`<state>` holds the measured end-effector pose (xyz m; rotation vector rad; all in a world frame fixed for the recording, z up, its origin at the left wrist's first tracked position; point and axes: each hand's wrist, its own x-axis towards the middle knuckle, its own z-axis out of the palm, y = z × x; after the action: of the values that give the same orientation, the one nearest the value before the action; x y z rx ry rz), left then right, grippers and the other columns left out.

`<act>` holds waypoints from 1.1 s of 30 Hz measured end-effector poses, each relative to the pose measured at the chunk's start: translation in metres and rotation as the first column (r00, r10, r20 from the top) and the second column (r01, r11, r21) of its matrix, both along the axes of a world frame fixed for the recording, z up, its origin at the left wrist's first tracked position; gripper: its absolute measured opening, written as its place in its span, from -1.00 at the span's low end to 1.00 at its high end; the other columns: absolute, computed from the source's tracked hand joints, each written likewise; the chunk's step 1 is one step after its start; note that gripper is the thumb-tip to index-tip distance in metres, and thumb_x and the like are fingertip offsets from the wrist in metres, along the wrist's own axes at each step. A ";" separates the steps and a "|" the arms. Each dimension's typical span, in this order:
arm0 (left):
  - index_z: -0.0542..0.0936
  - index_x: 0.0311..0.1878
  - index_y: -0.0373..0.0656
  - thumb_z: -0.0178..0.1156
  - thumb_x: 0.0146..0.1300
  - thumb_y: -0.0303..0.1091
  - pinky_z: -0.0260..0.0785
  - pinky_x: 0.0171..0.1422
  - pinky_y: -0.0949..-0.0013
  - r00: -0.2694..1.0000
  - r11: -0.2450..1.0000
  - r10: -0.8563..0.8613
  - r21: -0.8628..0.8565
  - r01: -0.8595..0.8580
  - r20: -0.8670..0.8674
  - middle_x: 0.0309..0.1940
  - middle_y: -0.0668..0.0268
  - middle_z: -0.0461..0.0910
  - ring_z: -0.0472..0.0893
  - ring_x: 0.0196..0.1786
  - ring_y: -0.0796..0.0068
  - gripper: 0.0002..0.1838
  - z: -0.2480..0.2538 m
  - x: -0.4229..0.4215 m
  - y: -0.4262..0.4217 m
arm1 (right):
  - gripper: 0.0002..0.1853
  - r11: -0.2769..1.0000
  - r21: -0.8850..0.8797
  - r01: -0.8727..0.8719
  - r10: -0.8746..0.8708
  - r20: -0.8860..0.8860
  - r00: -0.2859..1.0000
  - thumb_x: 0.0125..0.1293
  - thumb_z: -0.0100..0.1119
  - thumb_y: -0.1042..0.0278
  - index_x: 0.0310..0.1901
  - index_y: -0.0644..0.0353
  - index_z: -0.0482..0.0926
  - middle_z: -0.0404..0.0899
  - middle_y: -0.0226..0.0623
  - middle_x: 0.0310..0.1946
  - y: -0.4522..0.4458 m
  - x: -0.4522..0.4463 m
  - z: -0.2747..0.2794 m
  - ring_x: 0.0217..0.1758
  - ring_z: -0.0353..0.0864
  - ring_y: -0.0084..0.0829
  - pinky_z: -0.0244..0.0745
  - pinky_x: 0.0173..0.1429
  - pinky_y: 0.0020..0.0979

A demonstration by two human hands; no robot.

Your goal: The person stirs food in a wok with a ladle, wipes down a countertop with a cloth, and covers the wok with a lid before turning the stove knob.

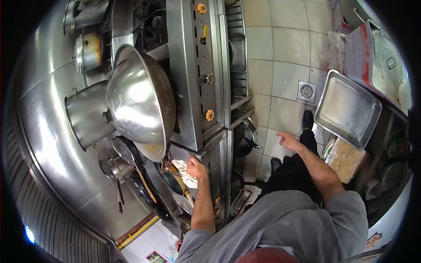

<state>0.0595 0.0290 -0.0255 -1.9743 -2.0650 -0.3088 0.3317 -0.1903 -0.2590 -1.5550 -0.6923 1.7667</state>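
Note:
My left hand [197, 168] is closed at the front edge of the stove counter, right beside a crumpled white cloth [186, 173]. What its fingers hold, if anything, is hidden. Close by lies a pan with a yellowish handle [177, 185]. A large dome-shaped metal lid or bowl [138, 96] rests on the stove, tilted toward me. Over the floor on the other side, my right hand [288, 141] hangs with its index finger stretched out and nothing in it.
The steel stove [184, 79] has orange knobs along its front. Behind it stand a tall pot [87, 115] and a stained smaller pot [91, 52]. A black pan [243, 140] sits on the lower shelf. To the right are a metal tray [348, 107], a cardboard box [357, 55] and a wrapped package [345, 160].

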 end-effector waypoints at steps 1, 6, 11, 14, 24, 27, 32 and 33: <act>0.50 -0.65 -0.27 -0.02 0.33 -0.06 0.13 -0.46 0.01 1.000 1.000 0.005 0.002 -0.005 0.017 -0.71 0.00 0.44 0.36 -0.63 -0.03 -0.47 -0.001 -0.002 0.000 | -0.55 1.000 -0.026 0.007 -0.007 -0.002 1.000 -0.01 0.16 0.56 0.01 0.23 0.51 0.55 -0.22 -0.37 -0.007 -0.003 -0.010 -0.29 0.55 -0.32 0.47 -0.17 -0.33; 0.38 -0.68 -0.29 -0.01 0.35 -0.10 0.07 -0.50 0.10 0.994 0.999 -0.045 -0.011 0.046 0.097 -0.78 0.09 0.32 0.21 -0.69 0.21 -0.46 -0.001 -0.003 -0.001 | -0.56 0.997 -0.077 0.020 -0.019 0.007 1.000 -0.03 0.14 0.54 0.00 0.23 0.53 0.58 -0.11 -0.33 -0.031 -0.019 -0.053 -0.25 0.59 -0.19 0.49 -0.12 -0.29; 0.37 -0.65 -0.29 -0.03 0.37 -0.13 0.07 -0.48 0.12 0.997 0.998 -0.059 -0.034 0.061 0.051 -0.77 0.09 0.30 0.21 -0.67 0.23 -0.49 0.002 0.000 -0.001 | -0.55 0.993 -0.112 -0.030 0.024 -0.061 0.998 -0.04 0.19 0.57 -0.01 0.23 0.52 0.53 -0.19 -0.33 -0.031 -0.032 -0.082 -0.25 0.55 -0.27 0.46 -0.13 -0.32; 0.32 -0.64 -0.28 -0.04 0.38 -0.14 0.06 -0.49 0.17 0.994 0.996 -0.080 -0.029 0.082 0.075 -0.78 0.15 0.23 0.17 -0.66 0.31 -0.49 0.002 0.003 -0.002 | -0.55 0.990 -0.129 -0.061 0.047 -0.110 0.993 -0.04 0.18 0.56 0.00 0.23 0.52 0.54 -0.19 -0.33 -0.023 -0.032 -0.091 -0.24 0.55 -0.27 0.46 -0.13 -0.32; 0.26 -0.63 -0.25 -0.08 0.41 -0.17 0.02 -0.51 0.27 0.990 0.996 -0.074 -0.043 0.079 0.121 -0.77 0.33 0.15 0.12 -0.62 0.49 -0.51 0.001 0.007 -0.001 | -0.57 0.985 -0.123 -0.121 0.104 -0.133 0.986 -0.01 0.13 0.52 0.00 0.21 0.53 0.56 -0.08 -0.25 0.009 -0.036 -0.100 -0.19 0.58 -0.18 0.48 -0.07 -0.29; 0.28 -0.63 -0.25 -0.07 0.42 -0.17 0.03 -0.51 0.28 0.986 0.996 -0.067 -0.047 0.075 0.154 -0.77 0.32 0.17 0.13 -0.62 0.49 -0.51 0.001 0.008 -0.001 | -0.56 0.994 -0.049 -0.099 0.093 -0.121 0.988 0.00 0.14 0.51 0.01 0.19 0.53 0.56 -0.10 -0.26 0.035 -0.043 -0.091 -0.21 0.58 -0.19 0.48 -0.09 -0.30; 0.29 -0.64 -0.26 -0.07 0.42 -0.19 0.04 -0.51 0.27 0.989 0.996 -0.051 -0.065 0.061 0.135 -0.78 0.30 0.20 0.15 -0.62 0.49 -0.51 0.004 0.011 -0.001 | -0.57 0.998 0.038 -0.052 0.057 -0.148 0.987 0.02 0.14 0.49 0.01 0.17 0.53 0.57 -0.16 -0.29 0.073 -0.057 -0.067 -0.23 0.57 -0.23 0.47 -0.14 -0.31; 0.29 -0.64 -0.26 -0.07 0.42 -0.19 0.04 -0.51 0.27 0.989 0.996 -0.053 -0.063 0.062 0.139 -0.78 0.30 0.20 0.15 -0.62 0.49 -0.51 0.003 0.009 -0.001 | -0.57 0.998 0.028 -0.057 0.061 -0.176 0.982 0.04 0.15 0.46 0.03 0.16 0.52 0.57 -0.17 -0.30 0.078 -0.057 -0.064 -0.24 0.57 -0.25 0.48 -0.14 -0.31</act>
<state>0.0688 0.0278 -0.0223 -2.1106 -2.1299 -0.4022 0.2748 -0.1127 -0.3227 -1.3546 -0.6746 1.9067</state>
